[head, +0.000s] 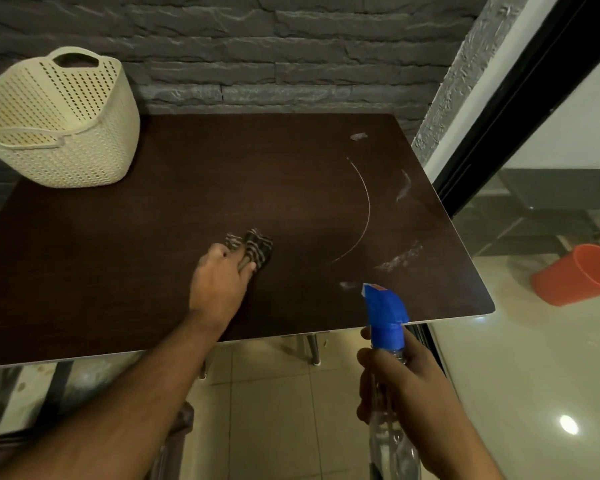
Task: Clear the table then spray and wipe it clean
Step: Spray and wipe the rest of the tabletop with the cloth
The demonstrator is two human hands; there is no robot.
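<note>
A dark brown table (125,258) fills the middle of the view. My left hand (219,282) presses a striped cloth (255,247) flat on the tabletop near its centre. My right hand (406,386) holds a clear spray bottle (387,434) with a blue trigger head (385,310), upright over the table's front right edge, nozzle pointing at the table. On the right half lie a thin white curved streak (362,216) and several pale smudges (400,259).
A cream perforated plastic basket (66,133) stands on the table's back left corner. A grey stone wall runs behind. An orange bucket (582,275) lies on the glossy tiled floor to the right, beside a black door frame (520,112).
</note>
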